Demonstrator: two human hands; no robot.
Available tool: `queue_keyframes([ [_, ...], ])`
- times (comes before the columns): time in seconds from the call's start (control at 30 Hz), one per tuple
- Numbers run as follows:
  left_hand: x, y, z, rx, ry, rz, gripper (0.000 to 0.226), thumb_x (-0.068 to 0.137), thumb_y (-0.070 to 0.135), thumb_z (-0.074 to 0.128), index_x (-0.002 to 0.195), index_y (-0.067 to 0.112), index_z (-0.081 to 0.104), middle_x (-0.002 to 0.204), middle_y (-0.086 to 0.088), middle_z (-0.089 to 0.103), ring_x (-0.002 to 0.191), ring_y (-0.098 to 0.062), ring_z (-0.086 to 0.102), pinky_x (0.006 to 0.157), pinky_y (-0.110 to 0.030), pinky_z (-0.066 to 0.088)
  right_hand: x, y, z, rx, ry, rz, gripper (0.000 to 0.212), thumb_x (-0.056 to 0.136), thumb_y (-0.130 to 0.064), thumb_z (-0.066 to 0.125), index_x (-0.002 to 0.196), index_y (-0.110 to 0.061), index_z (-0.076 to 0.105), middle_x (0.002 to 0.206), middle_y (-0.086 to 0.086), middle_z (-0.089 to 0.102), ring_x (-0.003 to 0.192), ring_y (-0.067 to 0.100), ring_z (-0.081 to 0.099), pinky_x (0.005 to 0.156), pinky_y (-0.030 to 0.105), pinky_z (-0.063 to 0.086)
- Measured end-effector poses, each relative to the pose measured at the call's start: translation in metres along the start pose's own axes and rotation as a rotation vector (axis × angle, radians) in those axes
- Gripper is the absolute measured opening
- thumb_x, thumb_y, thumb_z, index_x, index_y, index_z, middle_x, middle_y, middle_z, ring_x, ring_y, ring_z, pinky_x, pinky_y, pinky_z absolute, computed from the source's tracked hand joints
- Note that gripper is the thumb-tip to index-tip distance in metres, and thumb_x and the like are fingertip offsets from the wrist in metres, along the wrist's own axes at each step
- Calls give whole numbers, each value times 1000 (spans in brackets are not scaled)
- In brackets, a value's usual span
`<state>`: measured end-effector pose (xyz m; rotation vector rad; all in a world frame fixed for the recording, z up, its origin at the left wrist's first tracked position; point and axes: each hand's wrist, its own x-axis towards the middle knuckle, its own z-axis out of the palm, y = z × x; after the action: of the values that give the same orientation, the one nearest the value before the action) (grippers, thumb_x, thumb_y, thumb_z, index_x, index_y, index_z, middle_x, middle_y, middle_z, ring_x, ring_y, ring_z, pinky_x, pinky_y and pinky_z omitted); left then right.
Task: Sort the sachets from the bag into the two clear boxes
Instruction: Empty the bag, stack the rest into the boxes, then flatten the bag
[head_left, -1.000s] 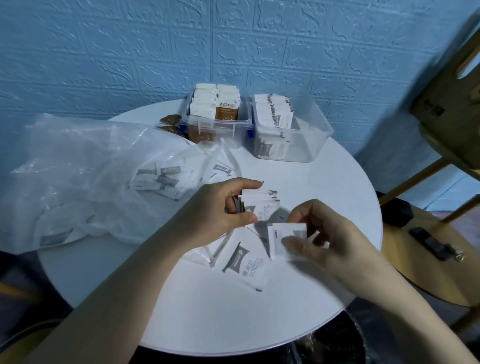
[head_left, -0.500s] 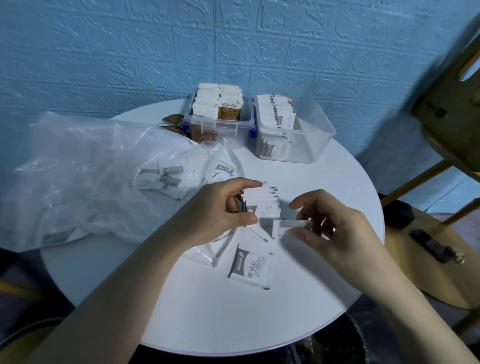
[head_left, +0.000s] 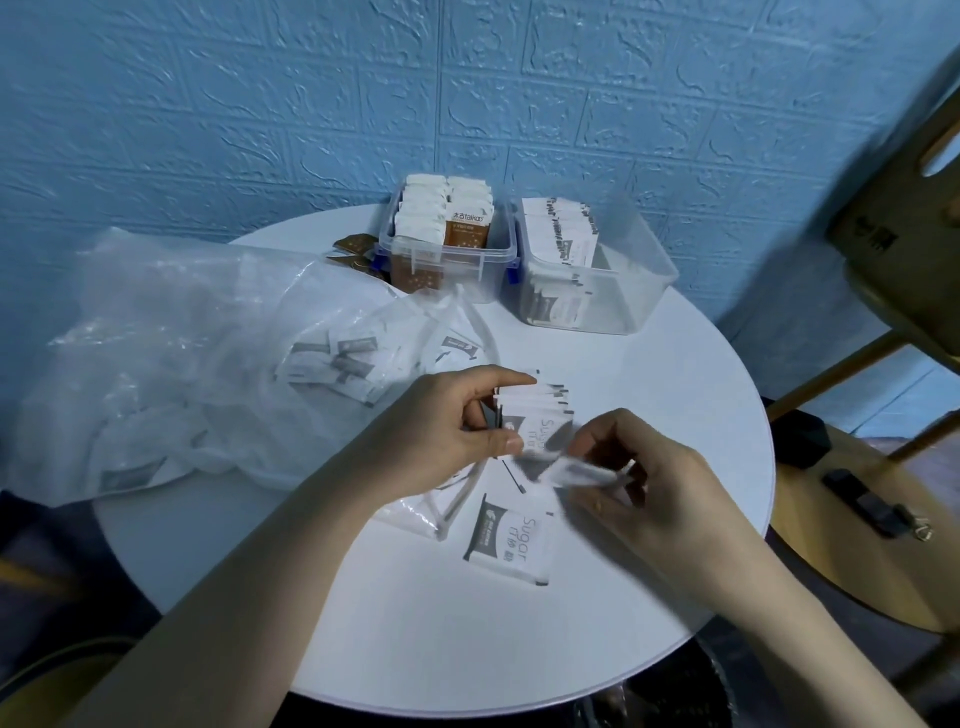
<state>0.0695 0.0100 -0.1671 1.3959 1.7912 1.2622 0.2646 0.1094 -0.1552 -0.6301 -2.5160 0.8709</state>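
We hold a fanned stack of white sugar sachets (head_left: 535, 415) in our left hand (head_left: 447, 436), thumb and curled fingers pinching it just above the round white table (head_left: 675, 395). Our right hand (head_left: 644, 483) pinches a single sachet (head_left: 576, 472), blurred, right beside the stack. One more sugar sachet (head_left: 511, 540) lies flat on the table just nearer us than the stack. The plastic bag (head_left: 208, 364), left of the stack, has more sachets in it. Beyond the stack stand the two clear boxes: the box of brown sachets (head_left: 447, 249) looks full, and the box of white sachets (head_left: 597, 280) beside it has room at its near end.

The stack is splayed, so as we see it, pushing the single sachet in crookedly could loosen the pinch and spill sachets over the table. The loose sachet near us is easy to overlook.
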Motion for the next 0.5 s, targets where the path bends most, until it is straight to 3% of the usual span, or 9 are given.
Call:
queue_keyframes([
  [0.07, 0, 0, 0, 2, -3, 6, 49, 80, 12, 76, 114, 42, 57, 61, -2, 49, 51, -5, 40, 52, -15, 36, 1, 2, -4, 65, 56, 6, 27, 81, -6, 72, 79, -28, 58, 75, -10, 63, 60, 12, 53, 55, 23, 42],
  [0.17, 0, -1, 0, 12, -4, 7, 49, 80, 12, 75, 121, 35, 59, 61, 1, 51, 49, -3, 41, 52, -14, 36, 5, 3, -9, 153, 35, 34, 28, 81, -4, 70, 80, -28, 56, 82, -4, 67, 62, 23, 60, 56, 37, 48],
  [0.23, 0, -1, 0, 7, -7, 3, 50, 80, 11, 76, 123, 31, 60, 60, 3, 52, 49, -2, 42, 52, -13, 36, 6, 3, -10, 115, 32, -36, 27, 80, -7, 73, 80, -29, 58, 88, -8, 65, 64, 17, 59, 55, 28, 47],
  [0.3, 0, -1, -1, 5, -20, -1, 52, 80, 12, 76, 126, 30, 59, 60, 7, 52, 49, 0, 43, 52, -11, 35, 6, 2, -10, 57, 35, -51, 20, 78, -17, 78, 76, -28, 61, 72, -12, 60, 56, 11, 49, 52, 18, 37],
  [0.37, -2, -1, -3, 14, -39, 1, 53, 80, 14, 76, 127, 32, 57, 61, 7, 52, 51, -1, 42, 53, -10, 36, 7, 1, -9, -15, 50, -4, 18, 77, -30, 78, 71, -28, 61, 58, -15, 53, 51, 9, 40, 49, 18, 29],
  [0.5, -5, 3, -5, 12, -90, -2, 55, 86, 8, 69, 133, 33, 52, 65, 2, 50, 53, -3, 41, 56, -13, 36, 13, -4, -3, -102, 88, 21, 19, 76, -38, 77, 76, -32, 59, 65, -17, 56, 55, 10, 44, 51, 25, 31],
])
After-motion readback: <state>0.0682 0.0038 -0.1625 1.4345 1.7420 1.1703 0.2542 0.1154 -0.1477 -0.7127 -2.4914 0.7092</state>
